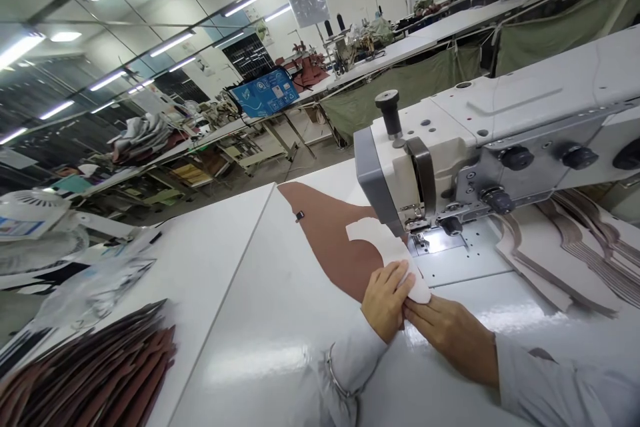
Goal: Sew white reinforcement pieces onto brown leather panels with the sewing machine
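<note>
L hand (387, 300) is seen clamped over curved white sheet piece (385, 247), fingers closed; its lower edge is gripped by R hand (447, 337). Piece is laid on tapered brown leather panel (335, 240), tip just by presser foot (419, 239) of white industrial sewing mach. (415, 160). Stacked brown leather pcs. (90, 373) are seen to L on glossy white table (260, 360), tan cut pcs. (550, 260) to R.
</note>
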Demonstrator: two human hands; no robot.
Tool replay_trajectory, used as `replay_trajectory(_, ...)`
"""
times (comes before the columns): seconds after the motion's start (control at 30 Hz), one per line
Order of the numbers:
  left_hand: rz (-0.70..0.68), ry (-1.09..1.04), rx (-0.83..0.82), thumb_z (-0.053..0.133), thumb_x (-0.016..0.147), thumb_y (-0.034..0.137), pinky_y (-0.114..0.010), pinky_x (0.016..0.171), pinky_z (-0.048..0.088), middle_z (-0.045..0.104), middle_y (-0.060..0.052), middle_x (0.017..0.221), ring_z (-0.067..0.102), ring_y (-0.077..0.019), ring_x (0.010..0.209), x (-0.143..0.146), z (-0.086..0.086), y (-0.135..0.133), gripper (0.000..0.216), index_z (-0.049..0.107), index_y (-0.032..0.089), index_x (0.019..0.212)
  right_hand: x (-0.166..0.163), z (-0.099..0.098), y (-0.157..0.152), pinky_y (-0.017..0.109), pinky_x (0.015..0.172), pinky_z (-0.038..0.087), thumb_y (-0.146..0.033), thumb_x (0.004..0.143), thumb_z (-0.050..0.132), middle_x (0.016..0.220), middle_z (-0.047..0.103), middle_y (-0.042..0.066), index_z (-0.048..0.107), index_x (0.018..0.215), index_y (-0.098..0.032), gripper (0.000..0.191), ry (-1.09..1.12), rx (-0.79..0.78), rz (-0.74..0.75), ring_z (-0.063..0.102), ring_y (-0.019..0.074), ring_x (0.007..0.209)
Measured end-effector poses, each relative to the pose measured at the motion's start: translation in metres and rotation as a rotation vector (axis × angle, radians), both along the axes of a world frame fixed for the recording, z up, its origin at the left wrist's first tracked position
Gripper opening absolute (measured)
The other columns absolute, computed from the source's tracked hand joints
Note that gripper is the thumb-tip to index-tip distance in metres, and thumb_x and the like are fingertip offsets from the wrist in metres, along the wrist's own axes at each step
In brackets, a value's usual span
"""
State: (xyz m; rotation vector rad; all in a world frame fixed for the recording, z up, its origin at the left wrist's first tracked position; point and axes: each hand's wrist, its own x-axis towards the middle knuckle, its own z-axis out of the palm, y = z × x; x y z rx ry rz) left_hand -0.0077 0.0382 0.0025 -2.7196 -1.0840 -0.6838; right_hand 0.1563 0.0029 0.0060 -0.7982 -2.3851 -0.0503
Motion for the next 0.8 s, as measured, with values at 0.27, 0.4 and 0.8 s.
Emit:
replay_trajectory(0.27, 0.006, -0.080, -0.037, 0.038, 0.084, 0.013, -0.043, 0.082, 0.045, 0.057, -0.015, 0.116, 0.048, -0.0254, 0.107, -0.001, 0.000, 0.001, 0.028, 0.058, 0.013, 0.104, -0.001, -0.001, 0.000, 0.031, 0.077, 0.054, 0.001, 0.083, 0.033, 0.092, 0.063, 0.013, 0.061, 0.101, -0.005, 0.034, 0.002, 0.028, -0.004, 0.059, 0.0187, 0.087)
replay_trajectory(0.4, -0.013, -0.135, -0.124, 0.038, 0.083, 0.012, -0.045, 0.086, 0.043, 0.056, -0.014, 0.116, 0.046, -0.0242, 0.108, -0.002, 0.000, 0.008, 0.030, 0.059, 0.016, 0.104, -0.002, -0.002, 0.000, 0.031, 0.081, 0.053, 0.001, 0.081, 0.033, 0.095, 0.063, 0.013, 0.060, 0.103, -0.005, 0.036, 0.014, 0.015, -0.038, 0.058, 0.0183, 0.091)
replay_trajectory(0.8, -0.099, -0.153, -0.197, 0.048, 0.081, 0.021, -0.045, 0.090, 0.040, 0.058, -0.012, 0.114, 0.047, -0.0253, 0.109, 0.008, -0.003, 0.045, 0.024, 0.061, 0.018, 0.101, 0.008, 0.003, 0.023, 0.032, 0.080, 0.052, -0.002, 0.084, 0.033, 0.097, 0.061, 0.011, 0.058, 0.103, -0.009, 0.033, 0.005, -0.072, -0.043, 0.057, 0.0187, 0.090)
